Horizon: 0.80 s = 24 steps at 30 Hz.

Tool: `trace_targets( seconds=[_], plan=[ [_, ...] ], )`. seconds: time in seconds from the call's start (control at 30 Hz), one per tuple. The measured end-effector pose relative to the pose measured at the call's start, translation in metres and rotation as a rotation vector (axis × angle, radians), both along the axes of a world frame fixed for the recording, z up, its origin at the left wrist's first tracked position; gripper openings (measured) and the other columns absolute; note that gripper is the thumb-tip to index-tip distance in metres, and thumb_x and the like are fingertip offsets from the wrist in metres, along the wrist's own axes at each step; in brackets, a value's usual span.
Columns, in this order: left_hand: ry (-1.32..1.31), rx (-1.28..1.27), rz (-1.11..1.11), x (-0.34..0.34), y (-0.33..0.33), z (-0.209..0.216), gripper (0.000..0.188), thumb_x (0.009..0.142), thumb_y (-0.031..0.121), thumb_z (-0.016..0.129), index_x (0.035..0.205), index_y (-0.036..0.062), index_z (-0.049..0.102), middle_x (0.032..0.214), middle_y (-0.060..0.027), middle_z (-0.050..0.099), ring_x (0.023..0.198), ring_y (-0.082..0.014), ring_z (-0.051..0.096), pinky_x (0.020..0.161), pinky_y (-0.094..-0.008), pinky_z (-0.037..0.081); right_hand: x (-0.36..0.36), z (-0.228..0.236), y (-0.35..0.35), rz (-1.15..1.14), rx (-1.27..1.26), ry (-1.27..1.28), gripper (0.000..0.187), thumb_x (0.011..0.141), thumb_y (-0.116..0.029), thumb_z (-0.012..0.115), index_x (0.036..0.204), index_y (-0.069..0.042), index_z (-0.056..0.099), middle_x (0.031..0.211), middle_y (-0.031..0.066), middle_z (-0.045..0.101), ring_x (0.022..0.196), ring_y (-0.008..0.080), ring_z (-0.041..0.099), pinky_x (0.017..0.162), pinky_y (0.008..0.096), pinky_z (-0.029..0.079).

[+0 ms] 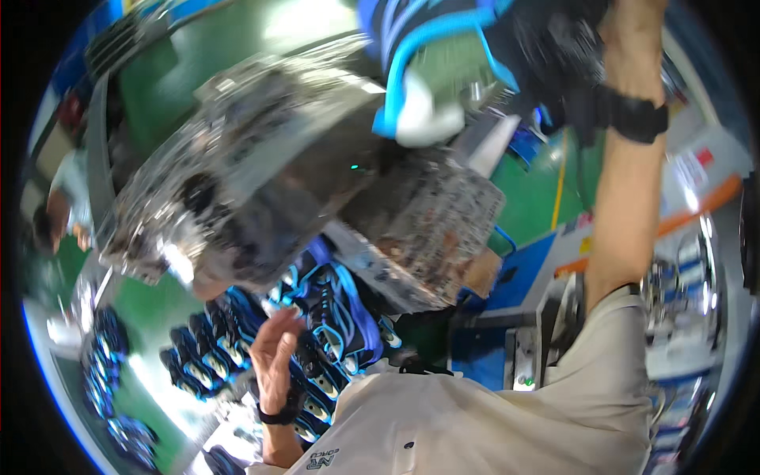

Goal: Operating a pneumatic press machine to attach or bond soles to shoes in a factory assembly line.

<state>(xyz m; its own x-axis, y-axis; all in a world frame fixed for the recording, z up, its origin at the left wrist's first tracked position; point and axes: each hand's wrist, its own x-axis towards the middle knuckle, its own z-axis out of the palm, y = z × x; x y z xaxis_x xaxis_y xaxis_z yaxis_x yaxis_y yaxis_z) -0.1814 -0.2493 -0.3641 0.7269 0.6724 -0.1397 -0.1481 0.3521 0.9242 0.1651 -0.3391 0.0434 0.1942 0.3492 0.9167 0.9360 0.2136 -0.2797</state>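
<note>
My right arm reaches up along the right side, and my right hand (pixel 633 32) is partly cut off by the top edge. Beside its fingers is a black and bright-blue shoe (pixel 443 47) with a white part, smeared by motion; the hand appears closed on it. At the lower left, my left hand (pixel 275 348) has its fingers apart and seems to hold nothing. It is just in front of several black, blue and purple shoes (pixel 344 317) in rows. Both wrists wear black bands.
A bulky machine (pixel 253 174) wrapped in worn, shiny film fills the middle, with a box-like part (pixel 431 222) on its right. More shoes (pixel 202 348) stand in rows at the left. Another person (pixel 71 194) is at the far left. A blue and white machine (pixel 514 293) stands at the right.
</note>
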Motion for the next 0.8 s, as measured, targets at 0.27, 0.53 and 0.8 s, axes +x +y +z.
trace_targets(
  seconds=[0.27,0.53,0.8],
  plan=[
    [-0.519,-0.233,-0.778,0.177,-0.118,0.109,0.081,0.087,0.062,0.058,0.134,-0.0022,0.044,0.122,-0.0157,0.06,0.108,-0.0248,0.062,0.093,-0.0402,0.051,-0.048,-0.115,-0.221,-0.138,-0.085,0.452,0.037,0.08,-0.025,0.07,0.105,0.001,0.062,0.096,0.0098,0.065,0.088,0.015,0.06,0.076,0.0284,0.047],
    [-0.263,-0.653,-1.26,0.189,-0.312,0.073,0.052,0.094,0.033,0.052,0.132,-0.0034,0.048,0.123,-0.0159,0.061,0.11,-0.0269,0.062,0.1,-0.0402,0.046,-0.173,-0.248,-0.432,-0.494,0.45,1.16,0.068,0.088,-0.048,0.062,0.135,-0.003,0.044,0.111,0.0089,0.062,0.085,0.0111,0.06,0.071,0.0279,0.052],
    [-0.329,-0.151,-1.585,0.129,-0.502,0.104,0.059,0.091,0.009,0.059,0.143,-0.0058,0.035,0.129,-0.0121,0.055,0.113,-0.0177,0.055,0.099,-0.0299,0.042,-0.319,-0.318,-0.552,-0.846,0.787,0.971,0.069,0.072,-0.019,0.085,0.129,0.0,0.052,0.112,0.0039,0.061,0.101,0.0109,0.055,0.091,0.0266,0.045]
  ],
)
